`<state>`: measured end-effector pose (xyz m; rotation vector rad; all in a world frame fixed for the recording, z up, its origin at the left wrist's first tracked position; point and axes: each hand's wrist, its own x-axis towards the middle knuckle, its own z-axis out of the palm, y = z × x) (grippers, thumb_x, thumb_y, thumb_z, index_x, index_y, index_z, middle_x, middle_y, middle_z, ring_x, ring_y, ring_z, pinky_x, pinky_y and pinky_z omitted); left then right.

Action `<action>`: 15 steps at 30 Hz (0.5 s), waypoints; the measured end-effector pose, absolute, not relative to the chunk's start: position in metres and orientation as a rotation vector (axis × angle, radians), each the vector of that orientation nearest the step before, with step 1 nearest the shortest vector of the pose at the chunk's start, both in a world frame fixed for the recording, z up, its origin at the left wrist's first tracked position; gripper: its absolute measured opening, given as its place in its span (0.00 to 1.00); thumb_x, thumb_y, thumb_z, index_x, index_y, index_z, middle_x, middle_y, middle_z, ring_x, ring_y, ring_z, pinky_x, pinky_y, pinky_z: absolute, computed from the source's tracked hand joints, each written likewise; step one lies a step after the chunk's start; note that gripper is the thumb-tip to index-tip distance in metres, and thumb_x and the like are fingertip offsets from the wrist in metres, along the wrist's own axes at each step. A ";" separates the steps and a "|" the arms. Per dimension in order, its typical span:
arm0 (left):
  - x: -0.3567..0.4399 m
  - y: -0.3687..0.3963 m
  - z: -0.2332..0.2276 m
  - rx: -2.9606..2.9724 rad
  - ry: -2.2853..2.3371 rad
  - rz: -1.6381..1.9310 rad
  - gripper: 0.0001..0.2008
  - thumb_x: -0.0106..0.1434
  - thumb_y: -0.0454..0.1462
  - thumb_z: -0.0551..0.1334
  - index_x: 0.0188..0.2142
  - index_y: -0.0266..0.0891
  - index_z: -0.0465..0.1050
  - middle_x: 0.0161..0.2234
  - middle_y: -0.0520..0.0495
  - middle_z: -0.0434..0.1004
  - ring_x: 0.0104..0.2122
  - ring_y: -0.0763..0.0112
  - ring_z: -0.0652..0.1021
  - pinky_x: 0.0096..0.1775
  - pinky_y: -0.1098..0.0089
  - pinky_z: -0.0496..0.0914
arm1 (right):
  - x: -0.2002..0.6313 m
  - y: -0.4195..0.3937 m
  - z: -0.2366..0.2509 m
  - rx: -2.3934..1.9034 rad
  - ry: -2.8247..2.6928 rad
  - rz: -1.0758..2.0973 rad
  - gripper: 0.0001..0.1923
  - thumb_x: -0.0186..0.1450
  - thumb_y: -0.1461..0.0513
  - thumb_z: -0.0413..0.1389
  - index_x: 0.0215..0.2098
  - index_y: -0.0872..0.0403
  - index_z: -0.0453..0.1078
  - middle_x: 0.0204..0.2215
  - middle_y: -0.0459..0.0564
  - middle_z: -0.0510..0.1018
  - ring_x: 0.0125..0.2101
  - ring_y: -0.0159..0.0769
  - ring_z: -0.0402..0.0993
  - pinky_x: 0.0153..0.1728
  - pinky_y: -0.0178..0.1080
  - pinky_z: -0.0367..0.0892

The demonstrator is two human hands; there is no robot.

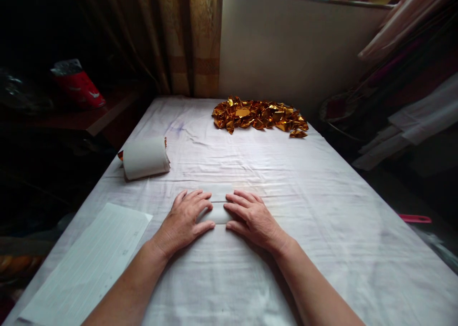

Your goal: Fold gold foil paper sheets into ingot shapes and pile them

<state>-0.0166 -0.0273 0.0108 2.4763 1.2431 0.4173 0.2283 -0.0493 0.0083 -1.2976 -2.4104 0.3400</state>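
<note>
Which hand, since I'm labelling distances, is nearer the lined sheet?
Left. The left hand is right of the lined sheet, apart from it; the right hand lies farther right.

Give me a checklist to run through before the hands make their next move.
1. Left hand at the white paper: ok, fingers and thumb spread at its left end.
2. Right hand at the same paper: ok, at the right end, with a gap between the hands.
3. Cloth smooth: not ok, it is wrinkled just beyond the paper.
4. Curved white bundle apart from the hands: ok, it lies farther off to the left.
5. Lined sheet free of the left forearm: cannot tell; they overlap in view, but contact is unclear.
6. Gold foil pieces apart from the hands: ok, heaped near the far edge.
</note>
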 end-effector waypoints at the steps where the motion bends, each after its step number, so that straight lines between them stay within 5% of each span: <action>1: -0.017 -0.027 0.011 2.477 1.248 0.418 0.14 0.59 0.44 0.66 0.44 0.46 0.72 0.59 0.47 0.70 0.60 0.57 0.66 0.63 0.47 0.50 | 0.228 -0.049 0.008 -1.295 -2.408 0.332 0.20 0.63 0.54 0.62 0.52 0.49 0.72 0.56 0.53 0.73 0.58 0.48 0.64 0.56 0.52 0.58; 8: -0.014 -0.030 0.010 2.505 1.241 0.445 0.17 0.56 0.45 0.69 0.43 0.44 0.71 0.58 0.45 0.70 0.61 0.55 0.66 0.62 0.45 0.50 | 0.225 -0.048 0.005 -1.302 -2.350 0.279 0.15 0.65 0.57 0.60 0.50 0.48 0.74 0.53 0.51 0.76 0.56 0.46 0.66 0.56 0.51 0.60; 15: -0.013 -0.028 0.010 2.519 1.247 0.486 0.10 0.62 0.42 0.64 0.42 0.44 0.73 0.55 0.46 0.74 0.58 0.56 0.69 0.60 0.44 0.55 | 0.224 -0.045 0.001 -1.299 -2.271 0.297 0.11 0.67 0.56 0.58 0.47 0.47 0.74 0.51 0.50 0.77 0.55 0.44 0.68 0.55 0.50 0.60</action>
